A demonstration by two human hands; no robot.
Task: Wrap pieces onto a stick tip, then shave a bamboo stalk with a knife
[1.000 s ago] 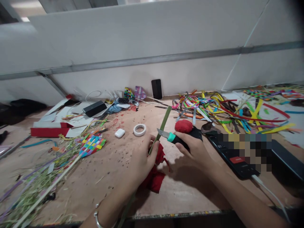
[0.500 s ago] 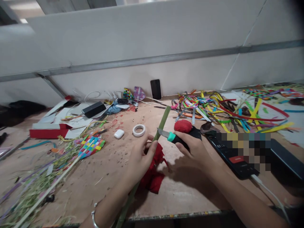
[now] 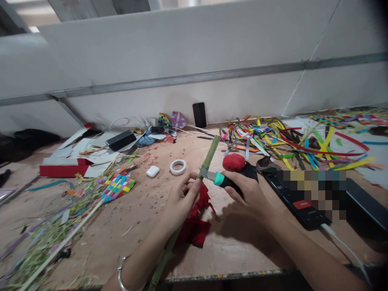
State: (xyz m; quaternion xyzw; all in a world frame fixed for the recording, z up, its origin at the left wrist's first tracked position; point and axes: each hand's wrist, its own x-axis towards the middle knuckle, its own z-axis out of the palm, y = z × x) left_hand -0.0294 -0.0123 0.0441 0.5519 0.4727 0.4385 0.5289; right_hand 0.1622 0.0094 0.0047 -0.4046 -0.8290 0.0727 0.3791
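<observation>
My left hand is closed around a long green bamboo stalk, which slants from the table's front edge up past my fingers. My right hand grips a knife with a black and teal handle. Its short blade lies against the stalk at a node, just above my left thumb. Beneath my left hand is a crumpled red cloth. A rounded red bundle sits just beyond my right hand, on something black.
White tape and a white earbud case lie left of the stalk. Colourful strips pile up at the back right. A phone with a cable lies on the right. Green shavings cover the left. Another phone leans on the wall.
A node now shows on the stalk at the blade, where the surface looked smooth before. The knife has shifted very slightly. Both hands stay in nearly the same place.
</observation>
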